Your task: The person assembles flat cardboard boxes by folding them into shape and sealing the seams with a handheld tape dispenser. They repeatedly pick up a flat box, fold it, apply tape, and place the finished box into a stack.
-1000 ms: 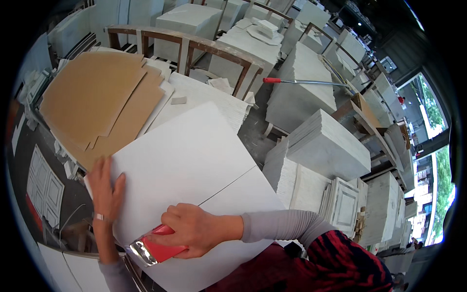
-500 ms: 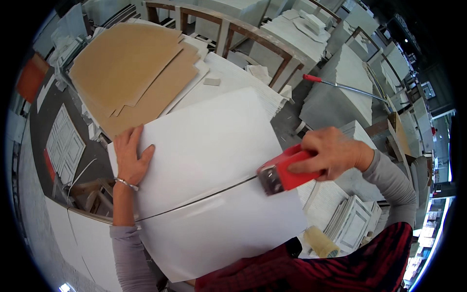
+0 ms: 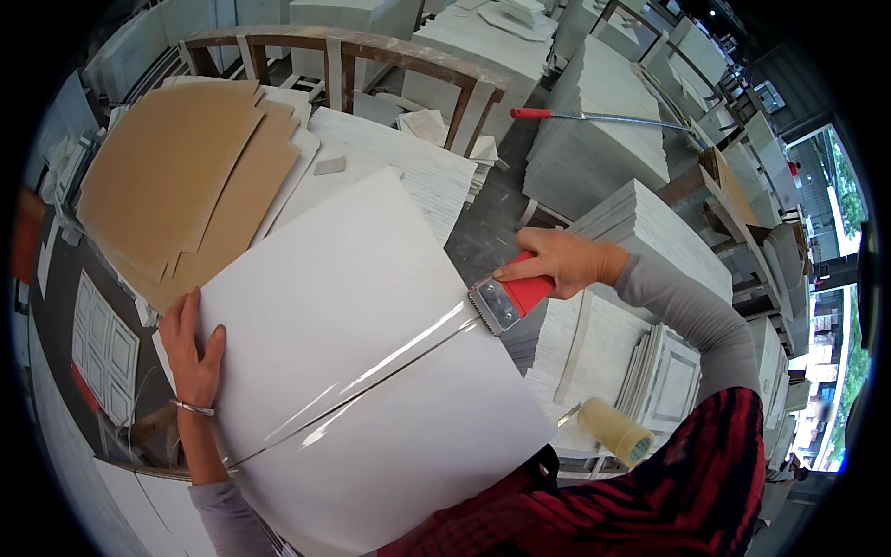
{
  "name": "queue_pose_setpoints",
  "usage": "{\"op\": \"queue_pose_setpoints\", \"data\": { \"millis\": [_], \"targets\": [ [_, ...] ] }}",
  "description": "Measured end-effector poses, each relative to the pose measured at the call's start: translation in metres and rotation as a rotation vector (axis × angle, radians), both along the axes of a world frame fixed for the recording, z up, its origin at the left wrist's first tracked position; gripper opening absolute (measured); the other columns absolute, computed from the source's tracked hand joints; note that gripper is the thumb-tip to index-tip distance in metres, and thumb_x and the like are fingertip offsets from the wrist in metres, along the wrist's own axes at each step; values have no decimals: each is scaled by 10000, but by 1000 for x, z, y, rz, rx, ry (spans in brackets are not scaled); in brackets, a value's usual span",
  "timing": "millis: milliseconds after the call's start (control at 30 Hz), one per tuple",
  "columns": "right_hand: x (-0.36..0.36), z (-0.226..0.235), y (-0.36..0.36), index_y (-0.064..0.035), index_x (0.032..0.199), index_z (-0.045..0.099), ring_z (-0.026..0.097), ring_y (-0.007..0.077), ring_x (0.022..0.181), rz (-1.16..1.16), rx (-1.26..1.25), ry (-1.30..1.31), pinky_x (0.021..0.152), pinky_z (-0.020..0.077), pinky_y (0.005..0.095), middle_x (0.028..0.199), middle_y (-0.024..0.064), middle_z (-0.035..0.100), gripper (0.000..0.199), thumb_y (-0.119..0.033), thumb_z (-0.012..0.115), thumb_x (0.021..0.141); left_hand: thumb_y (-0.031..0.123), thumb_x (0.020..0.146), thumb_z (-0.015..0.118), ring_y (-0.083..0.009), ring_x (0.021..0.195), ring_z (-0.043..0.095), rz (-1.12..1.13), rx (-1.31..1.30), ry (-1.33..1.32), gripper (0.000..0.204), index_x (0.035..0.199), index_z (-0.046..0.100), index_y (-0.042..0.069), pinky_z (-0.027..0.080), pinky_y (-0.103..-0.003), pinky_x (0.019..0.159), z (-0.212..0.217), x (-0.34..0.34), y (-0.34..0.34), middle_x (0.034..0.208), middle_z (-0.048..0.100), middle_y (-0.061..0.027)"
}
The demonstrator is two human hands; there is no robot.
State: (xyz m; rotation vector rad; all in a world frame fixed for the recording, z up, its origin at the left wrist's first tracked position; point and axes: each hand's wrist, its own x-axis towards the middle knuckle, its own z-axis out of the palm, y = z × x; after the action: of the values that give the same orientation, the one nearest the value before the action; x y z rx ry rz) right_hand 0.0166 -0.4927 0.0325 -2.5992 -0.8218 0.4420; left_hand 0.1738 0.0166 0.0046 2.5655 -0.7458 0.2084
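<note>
Two white sheets or panels lie edge to edge in front of me, the far one and the near one, with a dark seam between them. A glossy strip that looks like clear tape runs along this seam. My right hand grips a red tape dispenser. Its toothed metal end meets the sheets' right edge at the seam. My left hand lies on the far sheet's left edge, fingers stretched out, holding nothing.
Brown cardboard sheets are piled at the far left. To the right stand stacked pale panels, a red-handled metal rod and a yellowish tape roll. A wooden frame crosses the back.
My view has shifted, so the surroundings sit further left. The dispenser is now tilted differently at the right edge, with its toothed end showing. Bright shine now appears along the seam. My left hand stays on the sheet.
</note>
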Motion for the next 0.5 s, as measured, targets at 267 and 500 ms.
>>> {"op": "queue_pose_setpoints", "data": {
  "millis": [267,500],
  "targets": [
    [-25,-51,30,-253,1319,504,483,283,807,-137,244,-48,689,429,364,887,100,413,787,-94,723,581,317,825,611,-340,1161,407,159,170,44,577,1296,471,14,304,-430,1019,7,12,-8,1281,453,-181],
    [-24,-29,29,-267,1321,509,469,269,736,-125,236,-43,607,392,357,827,89,439,729,-147,728,636,402,807,615,-334,1258,359,52,200,-89,675,1337,402,43,108,-570,1091,-4,-5,-115,1317,412,-169]
  ]
}}
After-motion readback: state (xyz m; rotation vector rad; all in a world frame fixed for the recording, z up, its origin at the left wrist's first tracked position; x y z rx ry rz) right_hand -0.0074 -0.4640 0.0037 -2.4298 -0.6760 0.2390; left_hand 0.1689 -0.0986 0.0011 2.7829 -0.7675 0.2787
